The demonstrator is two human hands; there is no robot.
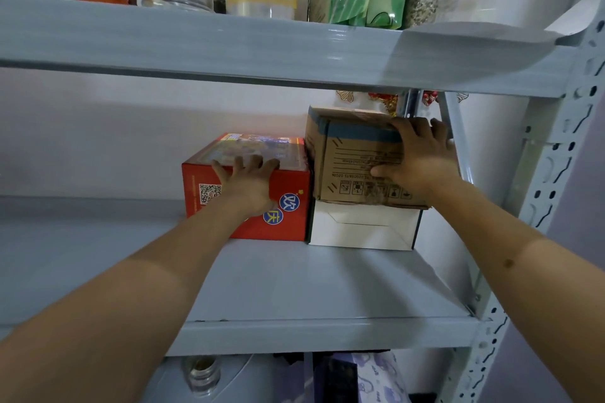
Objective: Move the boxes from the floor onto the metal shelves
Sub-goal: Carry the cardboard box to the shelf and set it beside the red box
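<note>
- Step: placing and squaring up boxes on the middle metal shelf (294, 288), toward its back right corner.
- My left hand (248, 183) lies on the front top edge of the red box (294, 203), fingers spread and hooked over onto the top. Holding it, not lifting.
- My right hand (422, 157) grips the brown cardboard box (353, 167): fingers over the top right edge, thumb pressed on the front face.
- Brown box sits stacked on the white box (360, 229), tilted a bit, front edge overhanging.
- Red box touches the white box's left side; both rest on the shelf near the back wall.
- Upper shelf (229, 42) carries bottles and bags, not part of this.
- Next, I judge: push the brown box back until flush over the white one, then let go with both hands.
- Floor is out of view, so can't tell how many boxes remain.
</note>
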